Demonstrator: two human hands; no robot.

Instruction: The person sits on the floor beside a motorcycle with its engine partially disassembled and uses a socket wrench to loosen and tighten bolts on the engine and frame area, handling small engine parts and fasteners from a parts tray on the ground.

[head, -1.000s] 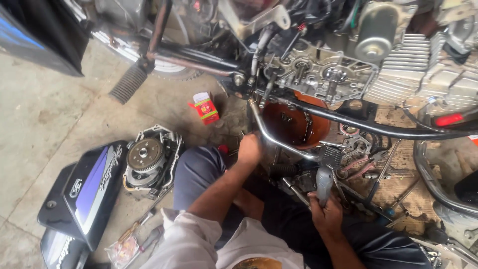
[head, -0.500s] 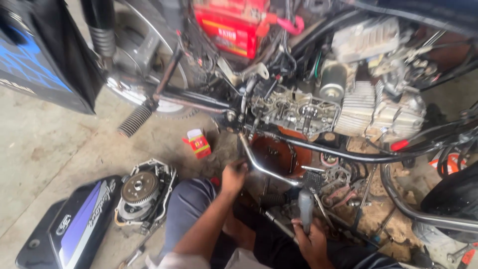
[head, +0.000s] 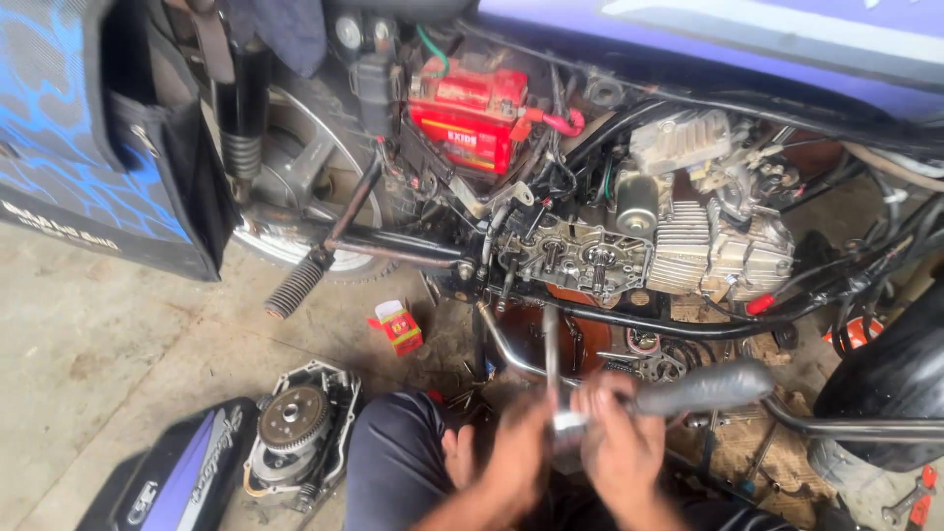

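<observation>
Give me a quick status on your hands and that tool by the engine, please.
Both hands, left hand and right hand, grip a ratchet, blurred. Its shaft points up toward the open engine. Exhaust pipe runs close beside the shaft.

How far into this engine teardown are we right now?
Done: the side cover with its clutch is off and lies on the floor, and the engine case stands open, gears exposed. In hand: the left hand and right hand grip a ratchet wrench together, blurred in motion. Left: loose parts lie under the engine, and the cover is not refitted.
</observation>
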